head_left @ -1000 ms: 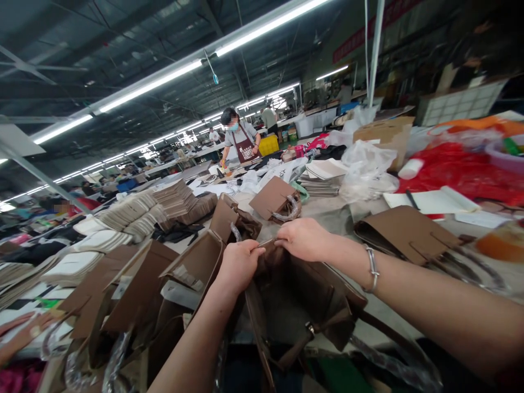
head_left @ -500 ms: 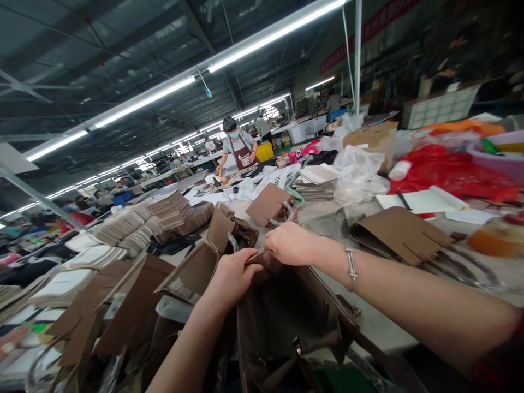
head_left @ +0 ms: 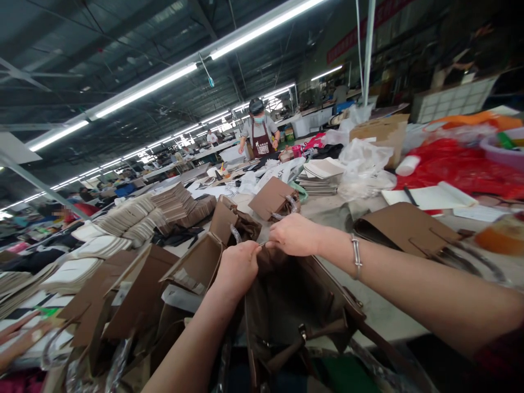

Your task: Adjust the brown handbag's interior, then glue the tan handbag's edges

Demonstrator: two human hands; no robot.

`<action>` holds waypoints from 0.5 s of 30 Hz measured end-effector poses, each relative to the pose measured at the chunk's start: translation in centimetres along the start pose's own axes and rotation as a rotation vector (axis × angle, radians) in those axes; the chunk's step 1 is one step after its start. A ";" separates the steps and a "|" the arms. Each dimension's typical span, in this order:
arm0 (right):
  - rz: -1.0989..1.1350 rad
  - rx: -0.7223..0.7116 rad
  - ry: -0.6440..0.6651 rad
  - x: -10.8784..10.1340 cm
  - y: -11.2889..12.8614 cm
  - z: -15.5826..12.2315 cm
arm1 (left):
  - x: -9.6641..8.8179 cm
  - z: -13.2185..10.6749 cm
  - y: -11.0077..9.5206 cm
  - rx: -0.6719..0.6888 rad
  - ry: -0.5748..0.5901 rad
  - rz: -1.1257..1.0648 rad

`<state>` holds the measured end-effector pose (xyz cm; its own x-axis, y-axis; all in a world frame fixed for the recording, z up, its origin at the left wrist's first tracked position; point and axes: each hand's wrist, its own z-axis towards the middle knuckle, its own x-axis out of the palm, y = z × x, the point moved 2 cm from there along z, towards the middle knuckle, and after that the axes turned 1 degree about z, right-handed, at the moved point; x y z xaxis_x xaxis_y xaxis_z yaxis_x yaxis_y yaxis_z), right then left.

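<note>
A dark brown handbag (head_left: 303,311) stands open in front of me at the table's near edge. My left hand (head_left: 236,268) is closed on the bag's upper rim at its far end. My right hand (head_left: 292,234), with a silver bangle (head_left: 357,256) on the wrist, pinches the same rim right beside it. The two hands almost touch. What lies between the fingertips is too small to name beyond the bag's edge.
More brown bags (head_left: 135,289) stand to the left, another (head_left: 405,229) lies flat at right. Stacks of cut pieces (head_left: 135,218), plastic bags (head_left: 364,164) and red material (head_left: 458,169) cover the table. A person in an apron (head_left: 261,136) works far off. A finger (head_left: 16,338) shows at lower left.
My hands stay on the bag's rim and have drawn closer together. The view swung slightly; the person in the apron has moved right along the far table.
</note>
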<state>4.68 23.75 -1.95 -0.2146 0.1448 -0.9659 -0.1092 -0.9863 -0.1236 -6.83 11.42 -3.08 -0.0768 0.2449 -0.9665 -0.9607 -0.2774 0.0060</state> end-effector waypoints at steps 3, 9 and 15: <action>-0.001 -0.037 -0.026 -0.3 0.3 -0.2 | -0.5 -0.2 -0.1 0.017 0.023 0.025; -0.003 -0.083 -0.067 -0.8 1.0 0.3 | -1.5 -0.3 -0.5 -0.016 0.088 0.217; 0.020 -0.113 -0.055 0.0 1.1 1.2 | -0.9 0.0 -0.4 0.010 0.073 0.225</action>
<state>3.41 22.77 -1.80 -0.2691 0.1263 -0.9548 0.0047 -0.9912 -0.1325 -6.37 11.27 -2.22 -0.2702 0.1097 -0.9565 -0.9243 -0.3076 0.2258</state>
